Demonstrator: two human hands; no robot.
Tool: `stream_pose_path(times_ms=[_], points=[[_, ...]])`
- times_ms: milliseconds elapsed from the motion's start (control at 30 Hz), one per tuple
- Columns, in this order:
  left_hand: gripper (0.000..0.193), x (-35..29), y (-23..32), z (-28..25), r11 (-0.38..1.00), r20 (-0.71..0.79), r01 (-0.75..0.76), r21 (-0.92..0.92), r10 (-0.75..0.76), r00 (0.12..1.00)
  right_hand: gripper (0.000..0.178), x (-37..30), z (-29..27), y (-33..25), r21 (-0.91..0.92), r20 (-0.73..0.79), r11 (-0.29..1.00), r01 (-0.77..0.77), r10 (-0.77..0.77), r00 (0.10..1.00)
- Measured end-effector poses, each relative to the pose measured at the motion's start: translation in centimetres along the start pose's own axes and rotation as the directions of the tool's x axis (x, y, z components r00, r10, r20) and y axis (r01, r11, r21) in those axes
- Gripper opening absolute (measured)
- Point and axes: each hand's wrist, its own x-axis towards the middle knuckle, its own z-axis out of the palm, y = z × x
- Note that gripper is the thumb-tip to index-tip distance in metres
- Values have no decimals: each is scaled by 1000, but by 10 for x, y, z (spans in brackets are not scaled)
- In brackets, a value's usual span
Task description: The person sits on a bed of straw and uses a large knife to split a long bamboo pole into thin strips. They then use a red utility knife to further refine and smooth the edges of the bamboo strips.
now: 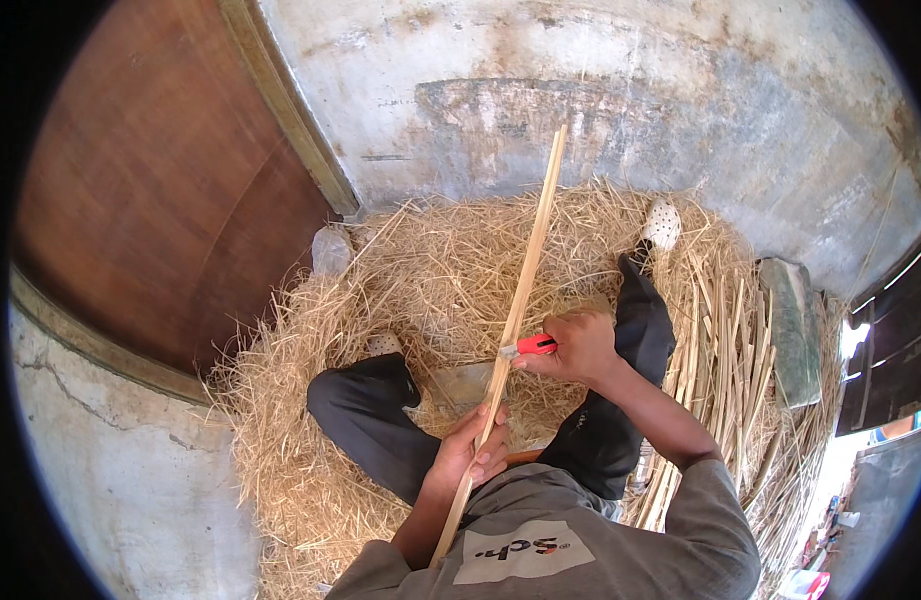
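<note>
A long, pale strip of split wood or bamboo (538,233) slants across my lap, its far end pointing at the wall. My left hand (473,450) is wrapped round its lower part, close to my body. Farther up, my right hand (581,347) grips a red utility knife (537,345). The knife's blade touches the strip's right side, a short way beyond my left hand. The strip's near end rests against my grey shirt.
Straw-like shavings (451,270) cover the ground around my legs. Long split strips (716,370) lie in a pile on my right, beside a greenish slab (793,335). A concrete wall (581,110) rises ahead, and a brown wooden door (171,180) stands at the left.
</note>
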Motion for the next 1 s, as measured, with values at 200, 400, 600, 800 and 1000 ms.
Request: stream_pose_path(times_ms=[200, 400, 600, 800, 1000], points=[[28, -7, -7, 0, 998, -49, 40, 38, -38, 998, 62, 14, 4, 58, -97, -25, 956, -276, 275, 961], [30, -15, -15, -11, 998, -54, 57, 36, -55, 997, 56, -7, 3, 31, -82, 109, 974, -211, 219, 970], [29, -15, -14, 4, 986, -103, 92, 141, -78, 992, 62, 7, 1, 56, -33, 39, 936, -350, 351, 936], [30, -16, -13, 14, 972, -169, 37, 233, 4, 986, 63, -3, 7, 36, 5, 50, 998, -63, 62, 997], [32, -19, -7, 25, 942, -207, 39, 333, 32, 978, 69, 22, 2, 50, -62, 11, 998, 31, -31, 999]])
